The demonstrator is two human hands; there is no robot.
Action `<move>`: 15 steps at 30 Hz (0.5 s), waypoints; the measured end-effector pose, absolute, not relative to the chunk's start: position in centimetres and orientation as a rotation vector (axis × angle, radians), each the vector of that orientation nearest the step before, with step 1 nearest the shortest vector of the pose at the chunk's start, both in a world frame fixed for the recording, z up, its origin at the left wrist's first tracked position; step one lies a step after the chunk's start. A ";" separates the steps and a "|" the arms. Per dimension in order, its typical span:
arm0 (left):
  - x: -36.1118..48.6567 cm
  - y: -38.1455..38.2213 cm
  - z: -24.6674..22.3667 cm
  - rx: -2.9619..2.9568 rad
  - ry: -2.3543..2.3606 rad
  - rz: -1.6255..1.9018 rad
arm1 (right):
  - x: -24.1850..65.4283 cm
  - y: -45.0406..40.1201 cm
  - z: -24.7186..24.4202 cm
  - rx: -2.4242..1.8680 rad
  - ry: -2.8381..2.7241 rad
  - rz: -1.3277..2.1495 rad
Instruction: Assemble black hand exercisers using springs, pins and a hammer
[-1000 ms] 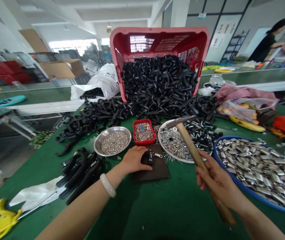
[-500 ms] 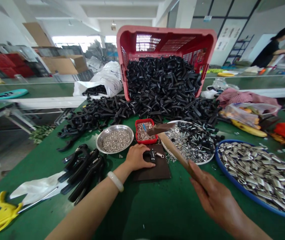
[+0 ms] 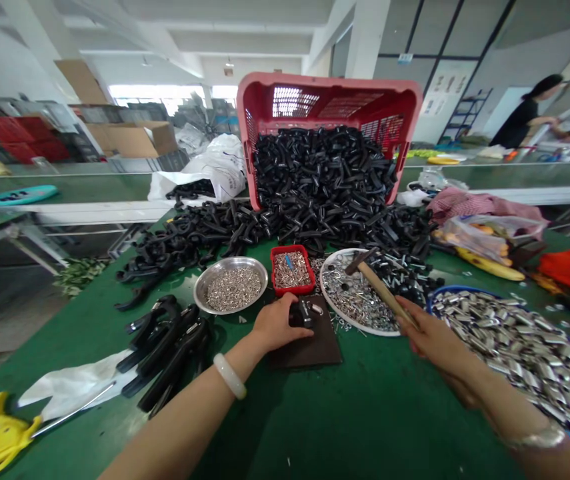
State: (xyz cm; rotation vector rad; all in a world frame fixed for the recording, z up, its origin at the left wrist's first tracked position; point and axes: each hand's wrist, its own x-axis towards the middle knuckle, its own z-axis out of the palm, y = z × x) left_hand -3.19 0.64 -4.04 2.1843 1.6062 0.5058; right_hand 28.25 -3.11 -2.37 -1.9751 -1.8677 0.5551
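Observation:
My right hand is closed around the wooden handle of a hammer, whose head is over the white tray of screws and small metal parts. With my left hand I pinch a black curved plastic part between thumb and fingers, down on a dark square pad. A small metal spring-like piece sits at the part's right side. Just behind the pad stands a red tray of small pins with something blue among them. A steel bowl of tiny metal pieces is left of it.
A tilted red crate spills black plastic parts across the back. A blue-rimmed tray of metal pieces lies right. At left are several black handles and a yellow tool. Another person stands at the far right.
My right hand and the hammer have moved right, taking the hammer head from beside the red tray to over the white tray. My left hand still pins the black part on the pad.

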 end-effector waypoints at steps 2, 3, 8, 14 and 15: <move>-2.9 0.0 -3.3 2.065 1.664 0.609 | 29.7 -1.7 -2.0 -2.091 -1.912 0.208; -2.7 -0.2 -2.9 2.024 1.682 0.684 | 29.7 -1.2 -1.8 -2.093 -1.884 0.049; -0.4 -1.1 -1.1 2.002 1.674 0.944 | 21.9 -1.0 -1.0 -1.648 -1.579 0.559; -0.1 0.2 0.1 2.385 1.560 0.749 | 11.2 0.7 -2.0 -1.093 -0.698 1.518; -1.4 1.0 0.5 2.397 1.552 0.686 | 10.6 1.0 -2.5 -1.070 -0.651 1.528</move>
